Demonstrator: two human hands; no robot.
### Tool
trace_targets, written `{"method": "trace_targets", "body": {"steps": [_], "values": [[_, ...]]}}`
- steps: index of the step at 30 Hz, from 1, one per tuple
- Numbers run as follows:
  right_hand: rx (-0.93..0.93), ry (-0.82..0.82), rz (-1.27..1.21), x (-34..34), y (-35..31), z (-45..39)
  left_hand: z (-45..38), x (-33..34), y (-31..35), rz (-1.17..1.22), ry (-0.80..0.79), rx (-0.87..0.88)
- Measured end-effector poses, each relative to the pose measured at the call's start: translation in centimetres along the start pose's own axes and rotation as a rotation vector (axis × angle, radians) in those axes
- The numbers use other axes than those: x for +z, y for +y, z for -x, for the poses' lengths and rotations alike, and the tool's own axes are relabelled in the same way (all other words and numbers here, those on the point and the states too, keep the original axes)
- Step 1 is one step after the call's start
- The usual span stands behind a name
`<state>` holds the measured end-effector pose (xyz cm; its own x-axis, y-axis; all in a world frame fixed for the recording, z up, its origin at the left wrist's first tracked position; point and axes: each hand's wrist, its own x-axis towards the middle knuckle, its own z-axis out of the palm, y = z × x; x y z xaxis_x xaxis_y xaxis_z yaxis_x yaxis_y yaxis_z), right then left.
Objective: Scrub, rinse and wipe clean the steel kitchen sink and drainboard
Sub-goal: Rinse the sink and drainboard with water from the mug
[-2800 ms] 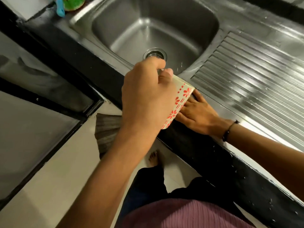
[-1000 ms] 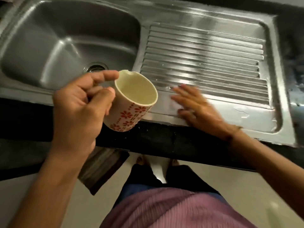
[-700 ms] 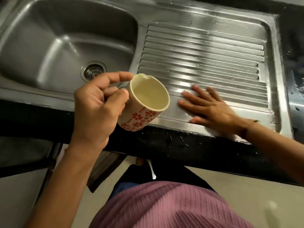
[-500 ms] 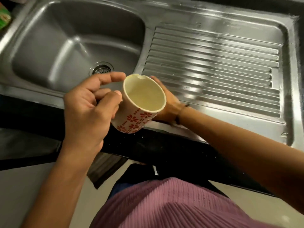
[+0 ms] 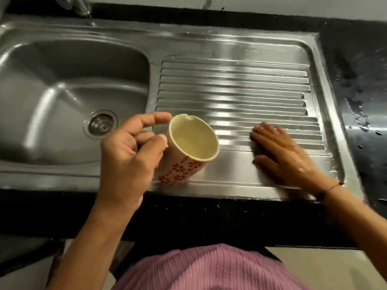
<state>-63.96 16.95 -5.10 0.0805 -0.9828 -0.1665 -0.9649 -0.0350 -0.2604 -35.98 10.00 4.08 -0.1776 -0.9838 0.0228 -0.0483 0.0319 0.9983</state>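
The steel sink basin (image 5: 62, 91) fills the left half of the view, with a round drain strainer (image 5: 101, 123) at its bottom. To its right lies the ribbed drainboard (image 5: 234, 88), wet and shiny. My left hand (image 5: 125, 162) grips a cream mug with red flowers (image 5: 188, 151) by its hidden handle, tilted above the drainboard's front left corner; the mug's rim has a chip. My right hand (image 5: 280, 153) lies flat and wet on the drainboard's front right part, fingers straight and spread toward the left.
A black stone counter (image 5: 360, 84) with water drops surrounds the sink at the right and front. A tap base (image 5: 80, 6) stands behind the basin at the top left. Pale floor shows below the counter edge.
My right hand has swept from behind the mug rightward across the drainboard's front. The mug stays in my left hand, tilted the same way. The view has shifted to look more squarely down.
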Motion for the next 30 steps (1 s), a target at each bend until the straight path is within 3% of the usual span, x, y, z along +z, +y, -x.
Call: {"method": "trace_targets", "body": {"steps": [3, 5, 7, 9, 12, 14, 16, 20, 21, 25, 30], "values": [[0.093, -0.034, 0.046, 0.5, -1.7, -1.1, -1.4, -0.2, -0.5, -0.025, -0.062, -0.002], [0.025, -0.058, 0.050, 2.1, -6.7, -4.9, -2.2, -1.1, -0.6, -0.047, -0.058, 0.015], [-0.033, -0.009, -0.128, 1.7, -12.9, -8.3, -2.8, -2.2, -0.5, -0.085, -0.053, 0.055], [-0.076, -0.112, -0.114, 0.2, -16.4, -10.3, -3.5, -3.8, -0.2, -0.151, -0.053, 0.117], [-0.024, -0.208, -0.347, -0.7, -20.1, -12.5, -5.1, -6.4, 0.2, -0.176, -0.018, 0.134], [-0.063, -0.078, -0.390, 0.5, -20.0, -13.1, -6.4, -7.7, 0.6, -0.029, -0.022, 0.076], [-0.084, 0.127, -0.270, 1.9, -17.9, -12.8, -7.2, -8.0, 0.9, 0.047, -0.067, 0.046], [0.230, 0.444, -0.062, 2.4, -8.0, -7.0, -7.9, -5.5, 0.0, 0.081, -0.134, 0.031], [0.355, 0.439, -0.059, 2.0, -5.5, -5.2, -8.0, -4.8, -0.4, 0.093, -0.144, 0.015], [0.766, 0.160, 0.006, 1.3, -1.5, -5.1, -8.0, -2.0, -1.3, 0.136, -0.157, -0.057], [0.584, 0.146, 0.090, 1.9, -6.8, -13.4, -8.2, -1.0, -1.4, 0.132, -0.079, -0.037]]}}
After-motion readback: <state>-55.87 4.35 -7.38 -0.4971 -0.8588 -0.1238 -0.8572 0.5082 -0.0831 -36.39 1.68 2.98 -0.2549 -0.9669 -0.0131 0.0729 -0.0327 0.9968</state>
